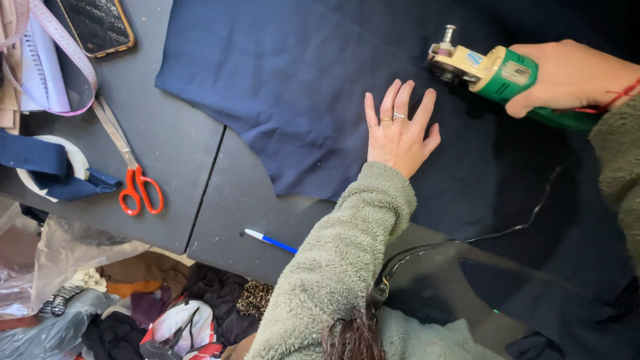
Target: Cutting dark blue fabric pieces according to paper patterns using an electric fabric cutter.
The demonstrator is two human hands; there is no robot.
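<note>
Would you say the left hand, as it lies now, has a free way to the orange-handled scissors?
Probably yes: the left hand lies flat and empty on the navy blue fabric, and only bare dark table separates it from the orange-handled scissors.

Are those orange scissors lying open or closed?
Closed. The scissors lie flat on the dark table, their two blades together as one strip and the orange handle loops side by side.

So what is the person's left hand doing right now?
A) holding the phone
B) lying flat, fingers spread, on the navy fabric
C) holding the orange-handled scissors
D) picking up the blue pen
B: the left hand lies flat with fingers spread on the navy fabric, while the scissors, pen and phone lie untouched on the table.
</note>
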